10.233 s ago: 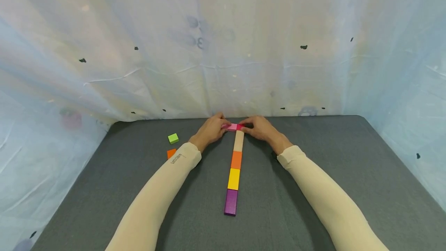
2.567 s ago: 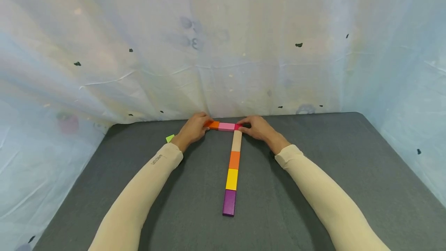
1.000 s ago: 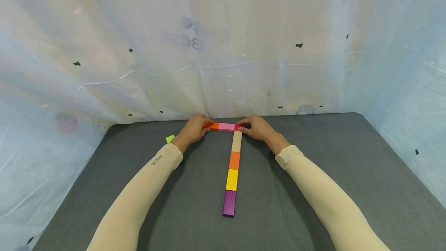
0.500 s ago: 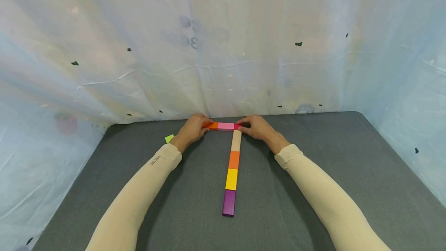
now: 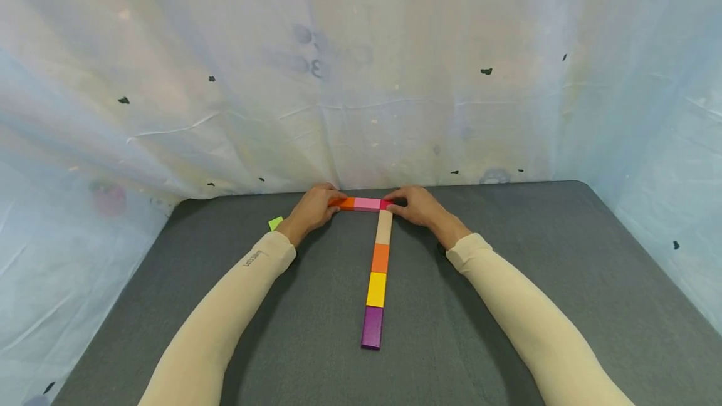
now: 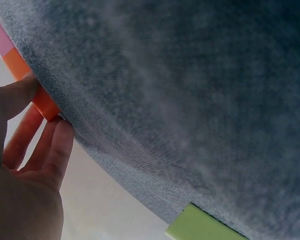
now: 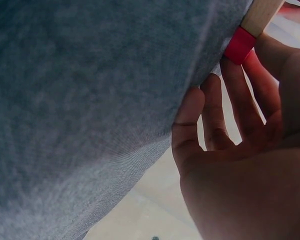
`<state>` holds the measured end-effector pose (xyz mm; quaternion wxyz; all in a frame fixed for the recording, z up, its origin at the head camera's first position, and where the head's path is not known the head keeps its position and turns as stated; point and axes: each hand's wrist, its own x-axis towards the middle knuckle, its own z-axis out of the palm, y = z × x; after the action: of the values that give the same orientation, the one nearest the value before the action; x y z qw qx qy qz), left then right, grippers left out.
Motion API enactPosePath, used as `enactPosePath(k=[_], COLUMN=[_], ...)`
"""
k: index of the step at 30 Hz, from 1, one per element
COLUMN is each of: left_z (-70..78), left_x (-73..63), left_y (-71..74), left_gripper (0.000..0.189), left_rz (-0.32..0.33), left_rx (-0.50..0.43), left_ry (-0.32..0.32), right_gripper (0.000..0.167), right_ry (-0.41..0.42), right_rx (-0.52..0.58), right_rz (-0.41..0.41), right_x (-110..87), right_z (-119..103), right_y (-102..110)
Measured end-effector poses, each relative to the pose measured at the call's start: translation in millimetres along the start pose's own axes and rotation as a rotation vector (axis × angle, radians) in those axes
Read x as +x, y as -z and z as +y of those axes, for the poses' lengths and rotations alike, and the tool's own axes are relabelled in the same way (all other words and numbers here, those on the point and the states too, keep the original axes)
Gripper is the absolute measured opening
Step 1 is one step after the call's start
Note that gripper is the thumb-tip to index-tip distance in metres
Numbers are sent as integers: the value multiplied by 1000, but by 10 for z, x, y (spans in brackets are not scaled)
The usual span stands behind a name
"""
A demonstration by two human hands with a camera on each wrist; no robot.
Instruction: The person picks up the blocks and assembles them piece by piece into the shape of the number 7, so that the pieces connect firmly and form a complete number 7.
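My left hand (image 5: 314,212) pinches an orange block (image 5: 347,203) at the left end of a short row by the far table edge. Its thumb and fingers also show round that orange block (image 6: 46,103) in the left wrist view. Beside it lies a pink block (image 5: 367,204), then a red block (image 5: 385,204) that my right hand (image 5: 422,208) holds between thumb and fingers. From the red corner a line of blocks runs toward me: bare wood (image 5: 383,227), a second orange block (image 5: 380,258), yellow (image 5: 376,289) and purple (image 5: 371,327).
A lime green block (image 5: 275,223) lies left of the left wrist, partly hidden by it. The dark grey tabletop (image 5: 451,331) ends just behind the row, where a pale plastic curtain (image 5: 395,80) hangs. More curtain closes off both sides.
Ten seconds ago my left hand was at the pink block, and the orange block lay near the green one. That orange block now extends the row leftward. The last second shows no visible change.
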<state>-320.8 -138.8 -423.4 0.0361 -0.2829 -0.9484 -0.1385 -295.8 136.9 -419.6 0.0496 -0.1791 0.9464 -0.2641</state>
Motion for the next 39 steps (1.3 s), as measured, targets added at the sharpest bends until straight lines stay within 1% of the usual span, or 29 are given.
enactPosePath(k=[4, 9, 17, 23, 27, 32, 39], left_z=[4, 17, 43, 27, -8, -130, -442], left_x=[8, 5, -8, -40, -97, -236, -468], left_y=[3, 17, 38, 40, 49, 71, 140], left_gripper=[30, 30, 31, 33, 37, 40, 41], left_rz=[2, -2, -11, -19, -24, 5, 63], left_rx=[-3, -2, 15, 2, -23, -24, 32], left_ry=[-17, -16, 14, 32, 54, 61, 31], right_gripper=[36, 36, 36, 36, 37, 36, 36], right_ry=[-4, 0, 24, 35, 27, 20, 24], right_rx=[-5, -18, -23, -24, -16, 1, -7], right_rz=[-2, 1, 7, 7, 2, -1, -4], right_x=[-6, -5, 1, 5, 6, -4, 29], right_z=[5, 2, -4, -7, -29, -72, -70], right_y=[4, 0, 0, -9, -34, -63, -52])
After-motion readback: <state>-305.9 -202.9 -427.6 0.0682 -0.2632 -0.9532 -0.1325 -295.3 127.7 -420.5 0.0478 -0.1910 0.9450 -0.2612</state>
